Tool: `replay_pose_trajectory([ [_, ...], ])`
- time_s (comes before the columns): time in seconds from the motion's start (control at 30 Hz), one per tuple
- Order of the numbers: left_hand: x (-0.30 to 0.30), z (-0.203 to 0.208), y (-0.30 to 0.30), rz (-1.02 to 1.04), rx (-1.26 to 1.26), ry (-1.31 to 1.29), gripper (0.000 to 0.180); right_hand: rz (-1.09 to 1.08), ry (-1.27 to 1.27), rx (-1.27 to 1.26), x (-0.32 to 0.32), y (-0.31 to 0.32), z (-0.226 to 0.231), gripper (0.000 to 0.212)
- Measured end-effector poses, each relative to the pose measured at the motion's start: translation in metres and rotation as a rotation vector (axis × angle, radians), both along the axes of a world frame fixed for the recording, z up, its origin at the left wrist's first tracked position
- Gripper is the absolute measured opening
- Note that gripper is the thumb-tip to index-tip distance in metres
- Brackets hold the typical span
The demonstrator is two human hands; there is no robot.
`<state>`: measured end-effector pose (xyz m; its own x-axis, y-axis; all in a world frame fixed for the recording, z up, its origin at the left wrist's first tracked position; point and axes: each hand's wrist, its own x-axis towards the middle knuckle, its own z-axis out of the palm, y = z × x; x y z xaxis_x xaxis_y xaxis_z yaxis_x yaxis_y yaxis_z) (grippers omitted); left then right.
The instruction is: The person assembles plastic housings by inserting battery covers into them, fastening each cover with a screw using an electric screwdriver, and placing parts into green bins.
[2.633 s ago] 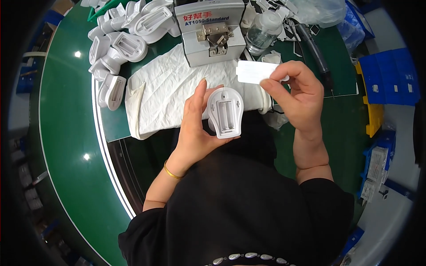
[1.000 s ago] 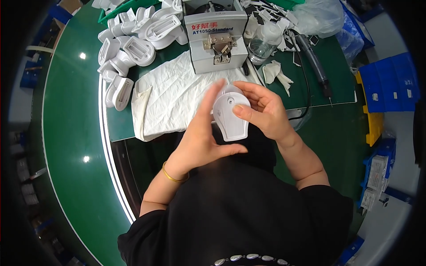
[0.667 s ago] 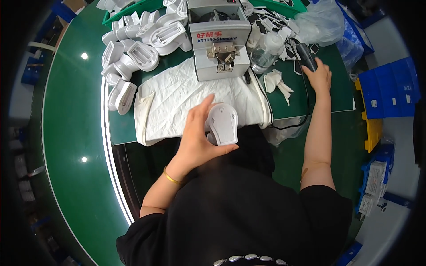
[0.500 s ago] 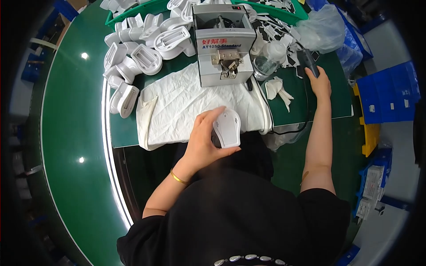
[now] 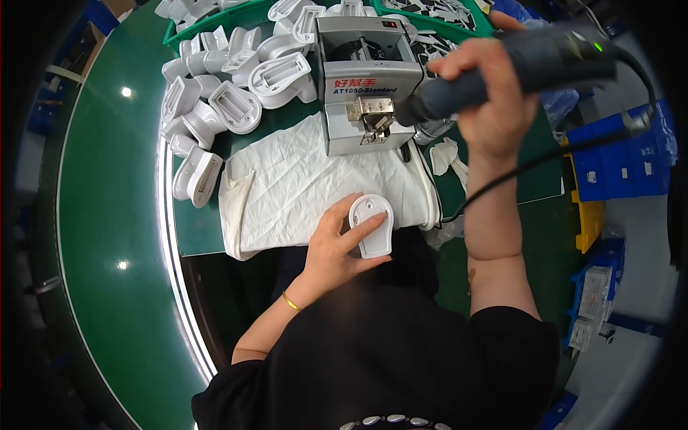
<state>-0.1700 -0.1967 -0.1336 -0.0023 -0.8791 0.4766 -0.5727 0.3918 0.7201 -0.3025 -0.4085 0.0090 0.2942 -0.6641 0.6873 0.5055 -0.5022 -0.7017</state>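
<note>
My left hand (image 5: 328, 249) grips a white plastic housing (image 5: 376, 244) above the near edge of the cloth, its hollow side facing up. The thumb lies across the inside of the housing, where small round holes show. Raised to the right, my right hand (image 5: 494, 97) is wrapped round a dark electric screwdriver (image 5: 562, 61) with a green light and a black cable. The screwdriver's nose points left, at the metal front of a grey screw feeder (image 5: 369, 86). Whether its tip touches the feeder I cannot tell.
Several white housings (image 5: 283, 77) lie left of the feeder. A white cloth (image 5: 287, 183) covers the table's near part. Green trays (image 5: 476, 18) stand at the back, one with black and white pieces. A crumpled white scrap (image 5: 442, 153) lies right; blue bins (image 5: 623, 161) stand beyond.
My right hand has lifted the electric screwdriver from the right side of the table and swung it left to the feeder. My left thumb has moved onto the inside of the housing.
</note>
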Motion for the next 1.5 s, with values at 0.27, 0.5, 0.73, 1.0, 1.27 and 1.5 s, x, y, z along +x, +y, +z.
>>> replay_pose_trajectory([
  [0.27,0.0,-0.008,0.001,0.026,-0.033,0.001,0.071,0.239,0.16,0.208,0.034,0.02,0.016,0.039],
  [0.5,-0.001,-0.007,0.0,0.026,-0.046,-0.013,0.071,-0.272,0.203,0.215,0.056,0.026,0.015,0.031],
  [0.73,0.0,-0.007,0.002,0.019,-0.021,-0.004,0.069,-0.029,0.25,0.166,0.037,0.035,0.002,0.034],
  [1.0,0.001,-0.01,0.002,0.018,-0.037,0.019,0.071,-0.009,0.382,0.038,-0.002,0.093,0.001,0.046],
  [1.27,0.0,-0.011,0.001,0.015,-0.044,0.024,0.07,-0.072,0.412,0.091,0.0,0.105,0.006,0.016],
  [1.5,0.0,-0.01,0.003,0.019,-0.029,0.042,0.069,-0.032,0.324,0.153,0.007,0.107,-0.003,0.015],
])
